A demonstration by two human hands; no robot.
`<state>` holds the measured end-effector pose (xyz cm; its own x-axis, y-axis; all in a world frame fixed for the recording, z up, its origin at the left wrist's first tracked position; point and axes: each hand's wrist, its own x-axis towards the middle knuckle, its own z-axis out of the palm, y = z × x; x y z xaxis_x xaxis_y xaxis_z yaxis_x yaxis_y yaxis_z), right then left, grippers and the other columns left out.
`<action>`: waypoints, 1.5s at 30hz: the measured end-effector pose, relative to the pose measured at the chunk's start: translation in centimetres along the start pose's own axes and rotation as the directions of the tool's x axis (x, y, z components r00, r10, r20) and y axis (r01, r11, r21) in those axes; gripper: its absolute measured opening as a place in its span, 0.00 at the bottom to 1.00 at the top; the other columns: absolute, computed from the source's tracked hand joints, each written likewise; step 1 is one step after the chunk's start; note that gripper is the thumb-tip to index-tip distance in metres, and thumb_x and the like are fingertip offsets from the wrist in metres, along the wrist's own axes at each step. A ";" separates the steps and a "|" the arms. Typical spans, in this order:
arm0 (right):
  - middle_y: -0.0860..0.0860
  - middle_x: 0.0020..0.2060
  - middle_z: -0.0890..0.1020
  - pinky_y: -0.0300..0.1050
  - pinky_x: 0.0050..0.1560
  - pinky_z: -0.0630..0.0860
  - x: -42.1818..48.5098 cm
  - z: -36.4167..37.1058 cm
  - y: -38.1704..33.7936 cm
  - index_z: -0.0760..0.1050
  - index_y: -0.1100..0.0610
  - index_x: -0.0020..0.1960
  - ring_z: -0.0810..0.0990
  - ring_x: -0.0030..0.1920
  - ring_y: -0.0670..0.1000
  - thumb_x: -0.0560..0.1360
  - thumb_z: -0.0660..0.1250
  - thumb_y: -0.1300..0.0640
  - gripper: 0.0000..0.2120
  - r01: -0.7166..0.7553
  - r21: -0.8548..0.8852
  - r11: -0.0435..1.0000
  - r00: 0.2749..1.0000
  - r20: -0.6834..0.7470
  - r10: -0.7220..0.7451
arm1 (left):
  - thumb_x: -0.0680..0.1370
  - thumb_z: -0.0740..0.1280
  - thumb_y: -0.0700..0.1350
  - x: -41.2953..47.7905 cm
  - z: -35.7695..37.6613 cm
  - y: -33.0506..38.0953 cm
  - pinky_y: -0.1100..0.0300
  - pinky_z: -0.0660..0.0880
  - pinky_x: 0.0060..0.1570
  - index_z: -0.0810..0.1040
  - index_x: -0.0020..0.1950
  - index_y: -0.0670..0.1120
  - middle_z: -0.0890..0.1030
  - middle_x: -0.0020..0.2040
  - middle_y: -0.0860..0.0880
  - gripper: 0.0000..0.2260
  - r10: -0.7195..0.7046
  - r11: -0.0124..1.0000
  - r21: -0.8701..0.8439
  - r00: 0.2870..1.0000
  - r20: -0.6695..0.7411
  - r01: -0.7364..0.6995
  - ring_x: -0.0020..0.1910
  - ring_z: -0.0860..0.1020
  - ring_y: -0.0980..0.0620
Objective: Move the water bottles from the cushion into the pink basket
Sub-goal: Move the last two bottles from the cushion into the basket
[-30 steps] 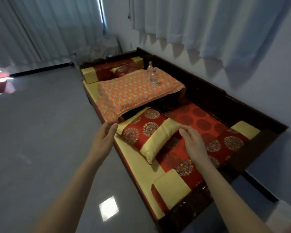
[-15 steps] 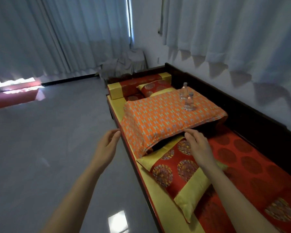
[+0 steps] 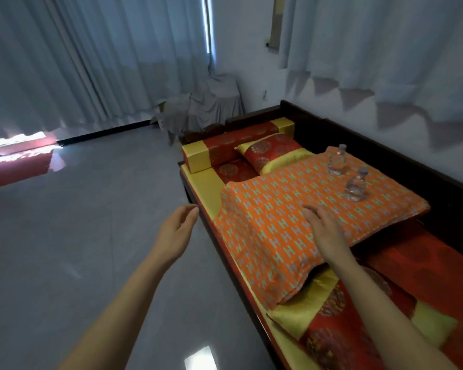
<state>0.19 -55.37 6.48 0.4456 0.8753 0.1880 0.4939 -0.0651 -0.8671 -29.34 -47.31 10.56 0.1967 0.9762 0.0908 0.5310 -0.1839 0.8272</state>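
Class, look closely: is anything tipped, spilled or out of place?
Nothing spilled: the nearer clear plastic water bottle and the farther one stand upright on the orange patterned cushion, whose near corner overhangs a red-and-gold pillow.

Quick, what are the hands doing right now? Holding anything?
Left hand: open, holding nothing, over the floor.
Right hand: open, holding nothing, over the orange cushion, short of the nearer water bottle.

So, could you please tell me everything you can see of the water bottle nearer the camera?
The nearer water bottle is small, clear, plastic by its look, with a pale cap on. It stands upright on the orange patterned cushion, toward its far right part, apart from the second bottle behind it. Only the cushion touches it; the open right hand is short of it. Its fill level is too blurred to judge.
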 end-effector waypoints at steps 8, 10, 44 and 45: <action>0.48 0.54 0.78 0.54 0.63 0.69 7.5 5.7 -0.7 0.75 0.47 0.57 0.75 0.59 0.51 0.70 0.57 0.36 0.22 -0.116 -0.004 0.993 0.978 -0.174 0.113 | 0.81 0.58 0.51 15.3 -0.8 -2.8 0.59 0.69 0.54 0.76 0.62 0.46 0.79 0.56 0.51 0.14 0.041 0.998 -0.059 0.984 0.175 -0.031 0.57 0.76 0.53; 0.48 0.53 0.78 0.51 0.63 0.69 9.0 5.8 -0.2 0.75 0.47 0.56 0.75 0.59 0.50 0.69 0.57 0.35 0.23 -0.141 -0.008 0.990 0.968 -0.212 0.136 | 0.81 0.58 0.52 18.2 0.6 -2.9 0.58 0.70 0.55 0.76 0.60 0.49 0.79 0.55 0.51 0.13 0.061 0.996 -0.077 0.972 0.227 -0.045 0.56 0.76 0.53; 0.58 0.65 0.70 0.56 0.63 0.67 35.1 -4.0 20.6 0.63 0.56 0.72 0.69 0.65 0.61 0.64 0.78 0.48 0.43 -0.778 -0.147 0.611 0.548 -0.633 0.547 | 0.65 0.79 0.49 55.8 42.4 6.6 0.63 0.67 0.58 0.67 0.70 0.44 0.72 0.62 0.51 0.37 0.255 0.957 -0.153 0.460 0.850 -0.248 0.60 0.71 0.55; 0.57 0.66 0.70 0.58 0.63 0.69 35.8 -4.3 20.6 0.62 0.54 0.72 0.69 0.65 0.60 0.64 0.78 0.45 0.43 -0.772 -0.134 0.621 0.554 -0.619 0.556 | 0.65 0.79 0.49 56.1 43.4 7.3 0.62 0.68 0.58 0.67 0.70 0.45 0.72 0.62 0.50 0.37 0.267 0.954 -0.164 0.468 0.842 -0.250 0.60 0.70 0.55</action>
<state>29.55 -27.41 -2.63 0.9840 0.1522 -0.0924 0.0623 -0.7806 -0.6219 21.33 1.19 -2.35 0.9282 0.3115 -0.2035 0.3225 -0.4007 0.8576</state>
